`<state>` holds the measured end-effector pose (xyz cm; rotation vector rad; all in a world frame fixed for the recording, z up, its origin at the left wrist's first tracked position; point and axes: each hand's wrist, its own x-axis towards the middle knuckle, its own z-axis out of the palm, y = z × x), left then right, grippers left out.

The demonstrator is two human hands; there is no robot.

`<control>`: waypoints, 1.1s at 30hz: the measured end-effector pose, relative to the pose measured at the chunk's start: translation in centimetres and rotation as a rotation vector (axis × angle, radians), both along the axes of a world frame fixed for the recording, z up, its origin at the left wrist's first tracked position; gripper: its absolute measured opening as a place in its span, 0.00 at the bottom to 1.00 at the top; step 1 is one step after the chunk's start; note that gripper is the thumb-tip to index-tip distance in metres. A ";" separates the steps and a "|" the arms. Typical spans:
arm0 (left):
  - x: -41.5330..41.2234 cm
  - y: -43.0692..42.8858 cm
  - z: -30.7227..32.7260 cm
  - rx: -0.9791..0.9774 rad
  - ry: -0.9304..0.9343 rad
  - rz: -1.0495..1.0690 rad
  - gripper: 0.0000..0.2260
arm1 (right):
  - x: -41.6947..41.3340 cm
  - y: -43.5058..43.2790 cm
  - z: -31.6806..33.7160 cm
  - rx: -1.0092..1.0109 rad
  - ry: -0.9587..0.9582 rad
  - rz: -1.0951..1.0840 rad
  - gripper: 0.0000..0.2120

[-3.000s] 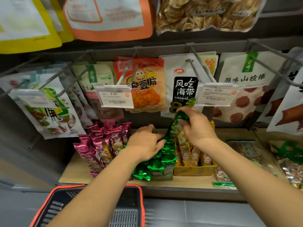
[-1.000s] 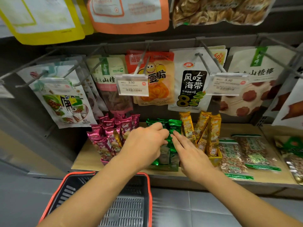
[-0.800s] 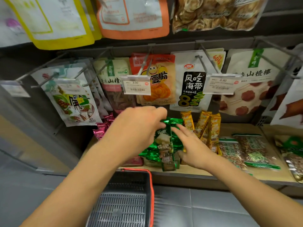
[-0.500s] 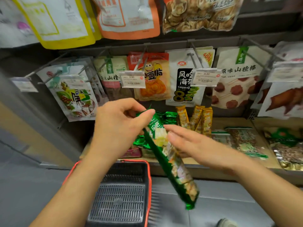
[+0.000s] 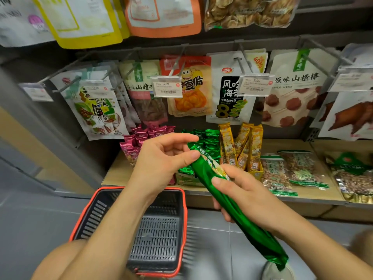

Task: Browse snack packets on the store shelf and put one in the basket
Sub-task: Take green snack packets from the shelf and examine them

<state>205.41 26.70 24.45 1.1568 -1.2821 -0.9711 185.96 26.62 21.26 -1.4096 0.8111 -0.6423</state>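
Observation:
A long green snack packet point(image 5: 238, 213) slants from the shelf down toward the lower right, in front of me. My right hand point(image 5: 248, 197) grips its middle, thumb on top and fingers curled beneath. My left hand point(image 5: 163, 160) pinches the packet's upper end between thumb and forefinger. A grey basket with a red rim point(image 5: 184, 229) sits on the floor below my left forearm, with nothing visible inside. More green packets point(image 5: 210, 142) stand in a box on the shelf behind my hands.
Pink packets point(image 5: 139, 138) stand to the left of the green ones, yellow packets point(image 5: 250, 146) to the right. Flat nut bags point(image 5: 298, 170) lie on the wooden shelf point(image 5: 314, 196). Hanging snack bags point(image 5: 189, 87) and price tags point(image 5: 166, 88) on metal hooks jut out above.
Both hands have lifted one green packet out of the shelf box and drawn it back toward me. My right hand has gone from touching it to gripping its middle.

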 end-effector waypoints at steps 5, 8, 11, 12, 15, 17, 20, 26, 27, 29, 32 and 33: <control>0.4 -0.2 -0.2 0.017 0.085 0.038 0.10 | 0.0 -0.2 0.2 0.044 -0.041 0.038 0.13; 0.4 0.0 0.0 -0.044 -0.104 0.090 0.14 | -0.1 -0.2 0.2 0.060 -0.040 0.050 0.16; 0.4 0.3 0.1 -0.212 -0.481 0.153 0.14 | 0.0 -0.3 0.1 0.050 -0.020 0.035 0.16; 0.4 0.4 0.1 -0.283 -0.577 0.173 0.13 | -0.1 -0.3 0.0 0.042 -0.011 0.032 0.15; 0.3 0.5 -0.1 -0.392 -0.680 0.213 0.11 | -0.1 -0.4 -0.3 -0.004 0.009 0.013 0.13; 0.2 0.5 -0.4 -0.355 -0.613 0.224 0.10 | -0.3 -0.4 -0.7 -0.093 0.046 -0.035 0.10; 0.4 0.5 -0.5 -0.187 -0.408 0.184 0.08 | -0.9 -0.3 -1.2 -0.363 0.246 -0.119 0.14; 0.2 -0.1 -0.4 0.057 -0.056 0.088 0.07 | -1.4 0.1 -1.3 -0.765 0.545 -0.226 0.24; 0.3 -0.2 -0.4 0.086 -0.032 0.066 0.09 | -1.4 0.1 -1.2 -0.786 0.561 -0.226 0.26; 0.5 -0.3 -0.5 0.113 -0.053 0.053 0.12 | -1.5 0.2 -1.1 -0.789 0.587 -0.205 0.29; 0.6 -0.5 -0.7 0.092 -0.118 0.110 0.13 | -1.4 0.3 -0.6 -0.787 0.638 -0.140 0.32; 0.5 -0.5 -0.8 0.086 -0.124 0.128 0.12 | -1.3 0.3 -0.4 -0.793 0.658 -0.121 0.32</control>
